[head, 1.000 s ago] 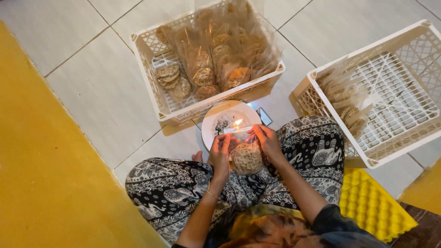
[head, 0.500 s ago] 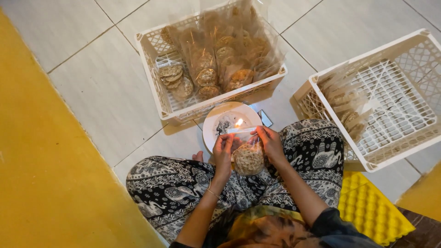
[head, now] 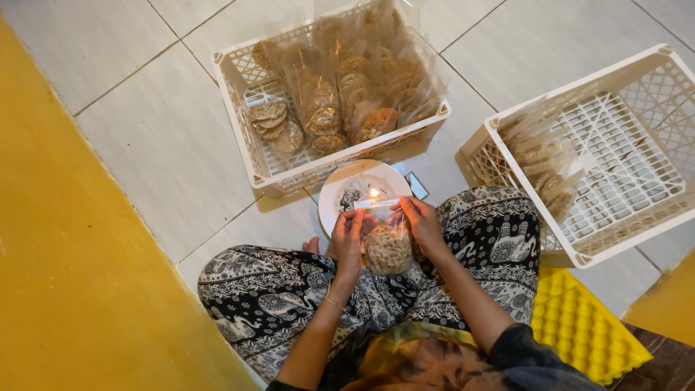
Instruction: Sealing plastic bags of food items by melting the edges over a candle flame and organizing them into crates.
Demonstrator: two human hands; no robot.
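Observation:
I sit cross-legged on a tiled floor. My left hand point(head: 349, 235) and my right hand point(head: 422, 224) hold a clear plastic bag of round brown crackers point(head: 388, 248) between them, gripping its top edge. The bag's folded top sits close to a small candle flame point(head: 373, 193) burning on a white plate point(head: 337, 192) just in front of my knees.
A white plastic crate point(head: 241, 108) ahead holds several clear bags of crackers. A second white crate point(head: 637, 72) to the right holds a few bags at its left side. A yellow foam mat point(head: 586, 333) lies under my right leg. A yellow floor strip point(head: 65, 275) runs on the left.
The hands and bag stay at the flame with barely any shift; the view has drifted slightly.

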